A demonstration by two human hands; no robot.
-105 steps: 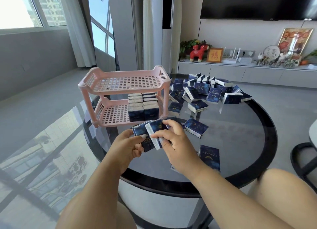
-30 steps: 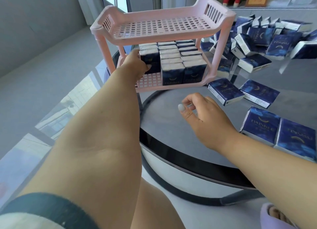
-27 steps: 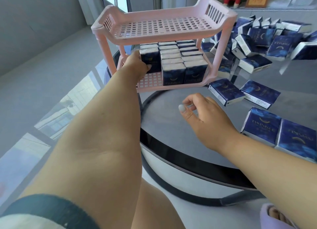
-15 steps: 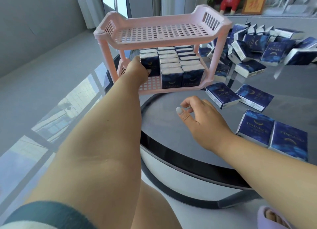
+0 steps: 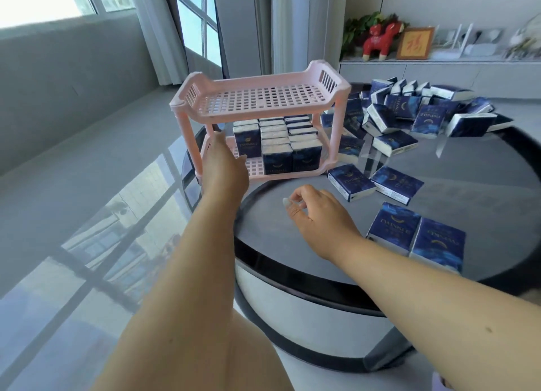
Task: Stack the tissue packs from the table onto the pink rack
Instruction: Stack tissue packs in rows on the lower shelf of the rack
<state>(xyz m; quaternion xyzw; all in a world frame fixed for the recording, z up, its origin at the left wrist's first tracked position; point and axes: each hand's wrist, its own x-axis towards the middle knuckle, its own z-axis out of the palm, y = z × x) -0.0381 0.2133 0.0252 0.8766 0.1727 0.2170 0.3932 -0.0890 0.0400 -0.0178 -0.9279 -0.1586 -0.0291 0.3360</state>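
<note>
Left hand (image 5: 224,168) at rack (image 5: 257,98) lower shelf, fingers reaching to leftmost pack (image 5: 248,142); touching or gripping it, cannot tell. Right hand (image 5: 316,215) hovering over table (image 5: 468,185), fingers loosely curled, holding nothing. Lower shelf part filled with upright packs in rows, top shelf bare. Loose packs (image 5: 351,181) just right of rack, 2 more (image 5: 415,235) near right forearm, pile (image 5: 415,112) behind. Probably light, soft, squashy, slick wrap. Best pinched across narrow sides, gently.
</note>
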